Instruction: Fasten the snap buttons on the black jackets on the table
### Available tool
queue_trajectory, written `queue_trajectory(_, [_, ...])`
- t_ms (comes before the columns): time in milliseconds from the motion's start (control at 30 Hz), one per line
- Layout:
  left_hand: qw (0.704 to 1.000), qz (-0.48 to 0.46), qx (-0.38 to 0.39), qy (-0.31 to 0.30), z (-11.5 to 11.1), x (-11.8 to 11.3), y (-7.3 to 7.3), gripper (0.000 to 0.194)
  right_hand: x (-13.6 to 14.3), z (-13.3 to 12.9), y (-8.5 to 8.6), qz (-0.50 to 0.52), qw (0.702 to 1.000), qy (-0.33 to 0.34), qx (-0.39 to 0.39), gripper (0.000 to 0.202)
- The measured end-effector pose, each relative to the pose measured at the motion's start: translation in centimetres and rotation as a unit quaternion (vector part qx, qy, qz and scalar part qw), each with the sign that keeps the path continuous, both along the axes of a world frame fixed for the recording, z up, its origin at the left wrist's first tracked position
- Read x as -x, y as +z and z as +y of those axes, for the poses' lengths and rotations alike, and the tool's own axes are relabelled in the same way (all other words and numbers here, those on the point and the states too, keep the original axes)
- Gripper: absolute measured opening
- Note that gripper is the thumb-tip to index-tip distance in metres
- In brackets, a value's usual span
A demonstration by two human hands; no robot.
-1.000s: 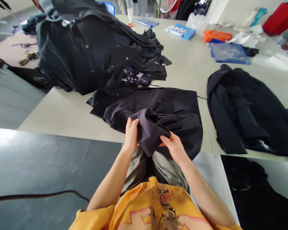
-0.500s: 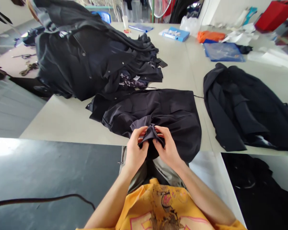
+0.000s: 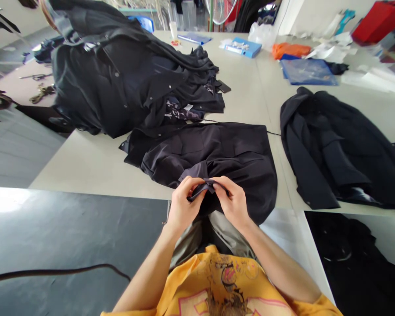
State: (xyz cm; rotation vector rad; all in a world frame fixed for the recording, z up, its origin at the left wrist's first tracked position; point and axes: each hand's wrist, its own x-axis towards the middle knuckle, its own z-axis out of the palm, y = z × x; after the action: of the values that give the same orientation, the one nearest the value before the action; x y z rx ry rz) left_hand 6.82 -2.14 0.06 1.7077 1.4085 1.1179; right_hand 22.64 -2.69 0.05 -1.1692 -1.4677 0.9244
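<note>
Left hand (image 3: 183,204): pinches a bunched fold of the dark shirt (image 3: 217,149).
Right hand (image 3: 234,202): pinches the same fold, close beside the left.
Shirt look: dark navy, smooth, creased, flat pockets.
Shirt place: spread on the pale worktop (image 3: 95,162), near edge.
Writing: none I can read.

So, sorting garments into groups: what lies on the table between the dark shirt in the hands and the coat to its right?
In the head view, only bare table separates the shirt from the coat.
</note>
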Motion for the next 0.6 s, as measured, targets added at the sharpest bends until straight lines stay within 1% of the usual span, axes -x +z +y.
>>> queue_trajectory(33, [1.000, 0.002, -0.001, -0.010, 0.0, 0.0, 0.1, 0.008, 0.0, 0.1, 0.2, -0.001, 1.000, -0.011, 0.012, 0.024])
queue_trajectory(100, [0.999, 0.002, -0.004, -0.035, 0.0, 0.2, 0.3, 0.006, -0.1, 0.4, 0.7, -0.009, 0.999, -0.009, 0.033, 0.029])
queue_trajectory(133, [0.999, 0.003, -0.005, -0.049, 0.1, 0.4, 0.4, 0.007, -0.3, 0.5, 1.0, -0.018, 0.999, 0.008, 0.042, 0.031])
queue_trajectory(233, [0.996, 0.013, 0.007, -0.083, 0.3, 1.0, 0.7, 0.013, -0.9, 1.1, 1.9, -0.064, 0.993, 0.087, 0.055, 0.039])
queue_trajectory(333, [0.995, 0.014, 0.051, -0.083, 0.4, 1.5, 0.6, 0.026, -1.5, 1.8, 2.8, -0.114, 0.979, 0.162, 0.045, 0.043])
queue_trajectory(400, [0.994, -0.003, 0.077, -0.078, 0.4, 1.7, 0.4, 0.035, -1.8, 2.3, 3.4, -0.148, 0.966, 0.209, 0.041, 0.046])
queue_trajectory(467, [0.991, -0.030, 0.094, -0.091, 0.5, 1.8, 0.0, 0.040, -2.0, 2.8, 4.0, -0.182, 0.952, 0.241, 0.041, 0.049])
queue_trajectory(500, [0.988, -0.044, 0.103, -0.107, 0.6, 1.8, -0.2, 0.041, -2.1, 3.0, 4.3, -0.195, 0.946, 0.254, 0.043, 0.051])
queue_trajectory(600, [0.971, -0.076, 0.137, -0.179, 1.1, 1.7, -0.7, 0.041, -2.0, 3.7, 4.9, -0.218, 0.933, 0.282, 0.057, 0.061])
